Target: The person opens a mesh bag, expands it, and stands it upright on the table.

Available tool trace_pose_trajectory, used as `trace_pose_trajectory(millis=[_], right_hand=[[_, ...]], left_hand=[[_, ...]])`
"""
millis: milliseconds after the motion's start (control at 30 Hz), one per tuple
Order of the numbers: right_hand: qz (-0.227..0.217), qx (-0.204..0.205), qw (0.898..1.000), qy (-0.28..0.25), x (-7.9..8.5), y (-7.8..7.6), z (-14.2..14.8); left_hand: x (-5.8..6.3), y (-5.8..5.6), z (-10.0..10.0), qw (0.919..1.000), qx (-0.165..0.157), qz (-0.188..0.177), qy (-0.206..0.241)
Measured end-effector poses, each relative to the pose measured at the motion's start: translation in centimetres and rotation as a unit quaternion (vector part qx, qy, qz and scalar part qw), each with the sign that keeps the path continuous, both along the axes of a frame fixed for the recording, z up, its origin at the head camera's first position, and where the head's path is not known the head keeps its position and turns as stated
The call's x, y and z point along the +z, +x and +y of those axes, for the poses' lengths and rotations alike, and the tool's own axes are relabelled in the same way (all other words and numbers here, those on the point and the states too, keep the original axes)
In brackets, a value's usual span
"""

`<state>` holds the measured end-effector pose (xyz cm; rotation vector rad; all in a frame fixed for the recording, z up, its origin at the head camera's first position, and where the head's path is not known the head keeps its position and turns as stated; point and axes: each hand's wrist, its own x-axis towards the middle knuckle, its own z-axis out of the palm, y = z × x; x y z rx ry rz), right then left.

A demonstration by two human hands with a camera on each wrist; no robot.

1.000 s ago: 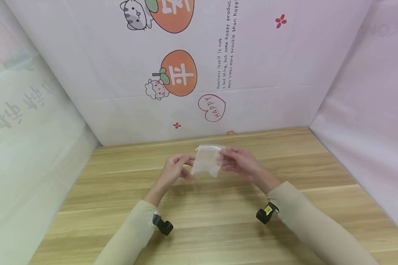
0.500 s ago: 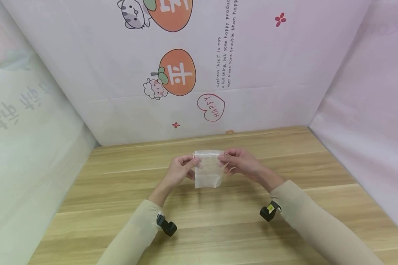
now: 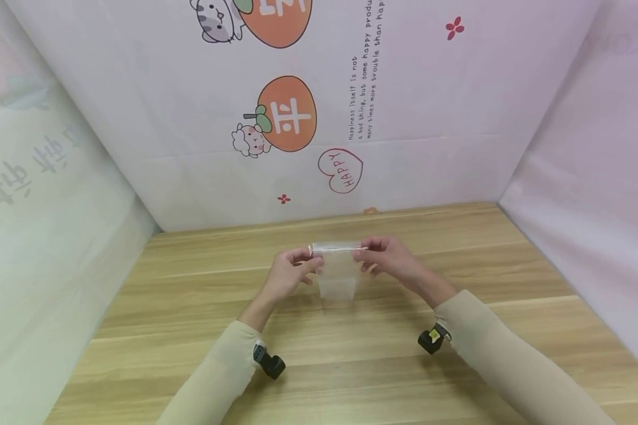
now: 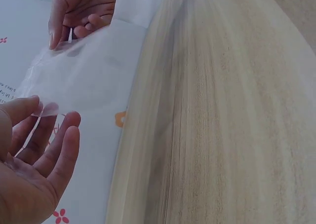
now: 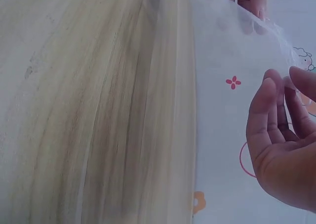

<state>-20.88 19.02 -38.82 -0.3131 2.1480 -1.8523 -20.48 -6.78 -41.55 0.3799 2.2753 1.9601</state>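
Note:
A small clear zip bag (image 3: 337, 274) hangs between my two hands above the table, its zip strip running across the top. My left hand (image 3: 288, 274) pinches its upper left corner between thumb and fingers. At the upper right corner, my right hand (image 3: 393, 261) pinches the bag the same way. In the left wrist view the bag (image 4: 84, 76) stretches from the left hand (image 4: 39, 155) up to the right. The right wrist view shows the bag (image 5: 237, 31) see-through, with the right hand (image 5: 281, 140) at its near corner. No contents can be made out inside it.
A wood-grain table (image 3: 345, 372) lies beneath both hands. Behind it stands a white printed sheet (image 3: 420, 130), and pale sheets flank the left (image 3: 48, 236) and right sides. Small black cameras (image 3: 270, 363) are strapped at both sleeve cuffs.
The bag has gone from tilted and blurred to hanging nearly straight, slightly lower and nearer. My left hand has shifted from its side edge up to the top corner.

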Motion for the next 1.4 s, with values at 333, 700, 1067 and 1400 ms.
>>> trace_pose_trajectory(millis=[333, 700, 1067, 1400], right_hand=[[0.062, -0.024, 0.997, 0.048, -0.3, 0.3, -0.3], [0.077, -0.031, 0.996, 0.044, -1.3, 0.1, -0.4], [0.077, -0.033, 0.995, 0.057, -2.0, 0.3, -0.4], [0.08, -0.028, 0.995, 0.052, -2.5, 0.4, -0.4]], left_hand=[[0.2, 0.2, 0.5, 0.9992, 0.039, 0.0, -0.006], [-0.7, -0.1, 1.0, 0.9992, 0.038, 0.0, -0.014], [-1.2, 0.0, 1.2, 0.999, 0.038, -0.007, -0.022], [-1.6, 0.2, 1.2, 0.9991, 0.037, -0.019, -0.009]])
